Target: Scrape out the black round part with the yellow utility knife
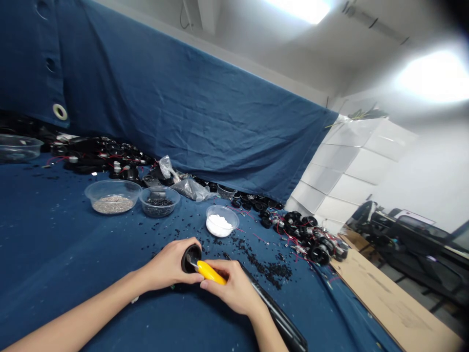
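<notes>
My left hand (pixel 174 264) is closed around a round black plastic housing (pixel 192 255), its hollow end tilted towards me. In my right hand (pixel 232 286) is a yellow-handled screwdriver (pixel 210 272). Its metal shaft points left into the mouth of the housing, and the tip is hidden inside. The thumbs of both hands are close together at the housing's lower rim. Beneath my right forearm lies a long glossy black tube (pixel 280 320) on the blue cloth.
Clear tubs hold silvery small pieces (pixel 113 204), black small parts (pixel 158 207) and white pieces (pixel 220 225). Loose black bits (pixel 273 271) lie scattered right of my hands. Piles of black parts and red wires (pixel 293 227) line the back edge, below a blue curtain (pixel 190 102).
</notes>
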The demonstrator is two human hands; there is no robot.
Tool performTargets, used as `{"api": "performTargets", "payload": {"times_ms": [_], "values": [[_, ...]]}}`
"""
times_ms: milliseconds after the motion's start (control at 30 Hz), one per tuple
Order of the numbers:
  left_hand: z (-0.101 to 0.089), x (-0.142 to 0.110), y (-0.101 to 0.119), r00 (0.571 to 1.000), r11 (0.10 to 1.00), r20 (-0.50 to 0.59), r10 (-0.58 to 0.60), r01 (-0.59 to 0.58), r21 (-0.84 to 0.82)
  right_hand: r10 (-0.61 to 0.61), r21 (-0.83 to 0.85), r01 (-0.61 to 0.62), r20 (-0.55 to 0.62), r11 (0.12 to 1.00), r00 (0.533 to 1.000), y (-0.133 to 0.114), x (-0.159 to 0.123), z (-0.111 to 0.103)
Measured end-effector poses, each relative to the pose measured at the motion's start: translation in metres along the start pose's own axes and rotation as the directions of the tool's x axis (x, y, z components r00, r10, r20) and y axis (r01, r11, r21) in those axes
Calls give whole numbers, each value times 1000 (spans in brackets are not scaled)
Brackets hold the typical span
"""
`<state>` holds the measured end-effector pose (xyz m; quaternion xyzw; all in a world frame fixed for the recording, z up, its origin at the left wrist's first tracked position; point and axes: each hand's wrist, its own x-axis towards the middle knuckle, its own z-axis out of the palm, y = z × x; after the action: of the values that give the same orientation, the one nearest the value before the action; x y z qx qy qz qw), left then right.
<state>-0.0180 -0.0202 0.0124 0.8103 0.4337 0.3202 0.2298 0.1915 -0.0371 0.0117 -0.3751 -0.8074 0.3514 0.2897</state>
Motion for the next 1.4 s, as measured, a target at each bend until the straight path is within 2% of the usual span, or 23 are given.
{"api": "performTargets", "payload": {"times_ms": [333, 633, 867, 1400], "values": [[-2, 1, 0, 1000, 1000, -14, 15, -16, -16, -51, -62, 48, -38, 997, 998, -1, 0, 1], [-2, 0, 1, 999, 1000, -30, 15, -15, -17, -36, -19, 35, -62, 999, 997, -2, 1, 2], [-3, 1, -1, 1000, 1000, 0, 9, -9, -18, -33, -29, 33, -12, 999, 999, -1, 0, 1], [-4, 3, -3, 1000, 1000, 0, 1, -1, -5, 23, -7, -23, -43, 1000, 999, 5, 1, 4]]}}
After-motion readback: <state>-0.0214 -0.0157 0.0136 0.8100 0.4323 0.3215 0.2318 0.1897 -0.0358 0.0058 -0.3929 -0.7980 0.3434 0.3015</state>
